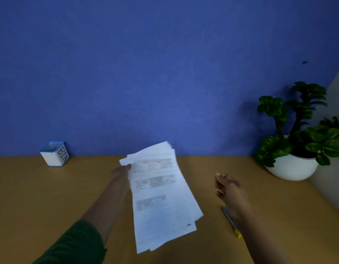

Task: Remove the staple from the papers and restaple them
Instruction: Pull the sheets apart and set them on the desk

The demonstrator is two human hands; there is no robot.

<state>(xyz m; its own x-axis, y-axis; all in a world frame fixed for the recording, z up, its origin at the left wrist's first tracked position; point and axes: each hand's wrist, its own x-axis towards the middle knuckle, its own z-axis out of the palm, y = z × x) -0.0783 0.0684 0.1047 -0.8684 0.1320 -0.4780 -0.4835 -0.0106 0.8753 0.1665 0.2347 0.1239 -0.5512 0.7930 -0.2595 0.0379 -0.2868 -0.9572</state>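
A stack of white printed papers point(161, 197) hangs above the wooden desk, its sheets slightly fanned. My left hand point(123, 171) pinches the stack at its upper left corner. My right hand point(228, 189) hovers to the right of the papers, fingers loosely apart, holding nothing. Under my right wrist a thin metallic tool with a yellow end point(232, 223) lies on the desk, partly hidden by the wrist. The staple itself is too small to make out.
A small white container with a blue rim, marked BIN point(54, 154), stands at the back left against the blue wall. A potted green plant in a white bowl point(292, 166) fills the back right corner. The brown desk point(50, 197) stretches across the view.
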